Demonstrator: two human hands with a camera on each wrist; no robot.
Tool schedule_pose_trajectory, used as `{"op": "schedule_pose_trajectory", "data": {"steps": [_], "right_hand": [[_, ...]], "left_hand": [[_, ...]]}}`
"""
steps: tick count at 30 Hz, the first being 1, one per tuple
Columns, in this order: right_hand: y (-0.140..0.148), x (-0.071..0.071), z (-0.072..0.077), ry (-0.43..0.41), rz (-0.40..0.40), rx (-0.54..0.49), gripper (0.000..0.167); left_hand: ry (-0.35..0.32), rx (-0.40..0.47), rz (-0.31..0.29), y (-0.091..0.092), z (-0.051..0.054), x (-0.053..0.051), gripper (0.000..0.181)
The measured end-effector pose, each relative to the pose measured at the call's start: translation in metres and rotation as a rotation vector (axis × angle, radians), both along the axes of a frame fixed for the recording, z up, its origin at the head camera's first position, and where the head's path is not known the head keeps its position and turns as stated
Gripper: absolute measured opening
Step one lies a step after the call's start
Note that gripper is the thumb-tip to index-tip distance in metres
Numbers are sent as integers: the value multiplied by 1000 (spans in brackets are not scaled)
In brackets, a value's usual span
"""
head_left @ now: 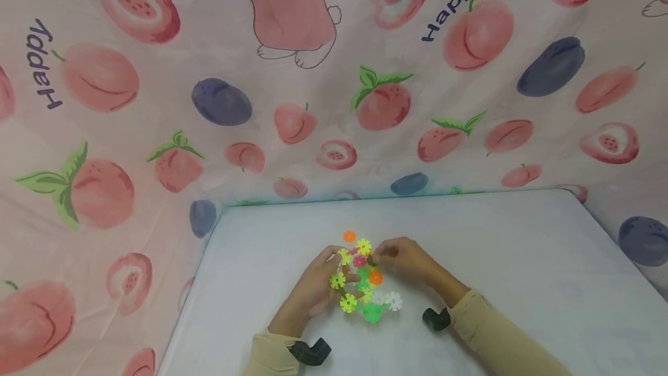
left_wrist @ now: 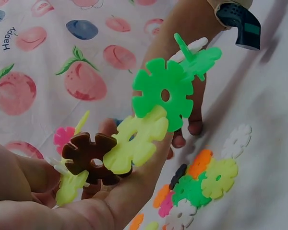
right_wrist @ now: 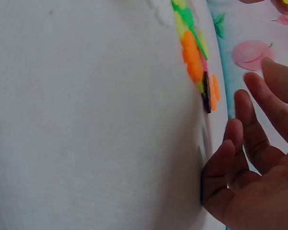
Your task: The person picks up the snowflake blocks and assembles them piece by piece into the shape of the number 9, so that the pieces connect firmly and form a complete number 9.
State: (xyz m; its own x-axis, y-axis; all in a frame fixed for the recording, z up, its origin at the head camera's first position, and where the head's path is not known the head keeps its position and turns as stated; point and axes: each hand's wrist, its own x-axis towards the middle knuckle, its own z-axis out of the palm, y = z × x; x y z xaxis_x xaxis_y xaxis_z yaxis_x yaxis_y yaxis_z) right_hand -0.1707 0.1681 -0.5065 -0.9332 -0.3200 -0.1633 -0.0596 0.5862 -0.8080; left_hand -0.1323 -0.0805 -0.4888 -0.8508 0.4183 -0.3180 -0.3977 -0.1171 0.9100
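My left hand (head_left: 313, 290) grips a chain of flower-shaped interlocking discs above the table. In the left wrist view the chain runs from a pink disc (left_wrist: 63, 138) through a brown disc (left_wrist: 84, 155) and a yellow disc (left_wrist: 138, 139) to a green disc (left_wrist: 153, 88), with white at the far end. The left thumb and fingers pinch it near the brown disc. Across from it, my right hand (head_left: 406, 255) hovers by loose discs, its fingers loosely bent. Nothing shows between the right fingers (right_wrist: 249, 124) in the right wrist view.
Beneath the chain lies a loose group of discs, including an orange disc (left_wrist: 200, 163), a yellow disc (left_wrist: 221, 178) and a black disc (left_wrist: 177, 175). They rest on a white tabletop (head_left: 496, 248). A fruit-printed cloth (head_left: 323, 97) hangs behind the table.
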Motion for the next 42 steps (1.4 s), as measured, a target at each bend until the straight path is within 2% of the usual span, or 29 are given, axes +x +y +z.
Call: {"op": "schedule_pose_trajectory", "data": {"steps": [5,9,14,18,22,25,29,33,38,42], "right_hand": [[-1,2,-6,53,94,111,12],[-4,3,-8,65,129,171,20],[-4,3,-8,100,154,207,20],[-2,2,-9,100,166,200,21],[3,1,-11,122,164,168,20],[7,1,-11,129,136,113,19],[11,0,-7,82,68,13,16],[10,-1,-1,72,5,-43,12],[7,0,8,94,-60,-88,9],[5,2,18,110,-88,-97,7]], "left_hand": [[-3,-10,38,-1,-1,-2,31],[6,-21,66,-2,-2,-3,30],[21,-72,108,-2,-1,-2,30],[35,-149,129,-2,0,-2,30],[65,-268,137,-4,0,-1,27],[97,-318,112,-5,-1,-2,25],[134,-282,52,-6,-6,-4,21],[163,-240,-1,-7,-10,-4,20],[184,-210,-43,-8,-12,-2,44],[173,-204,-70,-8,-11,-2,64]]}}
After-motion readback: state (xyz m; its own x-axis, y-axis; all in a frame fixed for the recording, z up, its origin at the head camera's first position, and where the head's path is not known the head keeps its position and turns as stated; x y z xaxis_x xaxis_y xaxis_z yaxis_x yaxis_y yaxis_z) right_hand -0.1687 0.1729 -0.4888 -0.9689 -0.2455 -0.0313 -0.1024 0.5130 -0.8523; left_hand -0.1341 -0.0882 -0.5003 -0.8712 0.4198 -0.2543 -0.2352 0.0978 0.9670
